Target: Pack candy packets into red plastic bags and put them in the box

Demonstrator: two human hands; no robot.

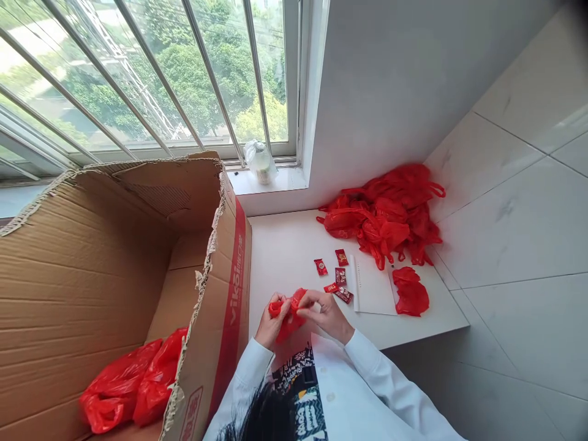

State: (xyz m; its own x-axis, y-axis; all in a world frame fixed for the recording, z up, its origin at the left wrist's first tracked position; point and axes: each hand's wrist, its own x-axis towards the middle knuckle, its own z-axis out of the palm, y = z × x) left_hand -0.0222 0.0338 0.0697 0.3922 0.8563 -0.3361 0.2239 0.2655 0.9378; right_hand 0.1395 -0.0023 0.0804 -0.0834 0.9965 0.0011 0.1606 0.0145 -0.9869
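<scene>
A red plastic bag (288, 327) is held between my two hands, close to my body at the front edge of the white table. My left hand (269, 324) is closed around its gathered top, where a loop of red plastic sticks out. With thumb and fingers pinched, my right hand (328, 313) grips the bag's other side. Just beyond my right hand lie several small wrapped sweets (340, 277) in red and dark red wrappers. Beside them is a white notebook (374, 285). What the held bag contains cannot be made out.
On my left stands a large cardboard box (206, 343) with torn edges, red bags (133, 383) lying inside. A heap of red plastic bags (386, 211) sits against the wall, and one flat red bag (410, 292) lies right of the notebook. A white plastic bag (260, 162) rests on the windowsill.
</scene>
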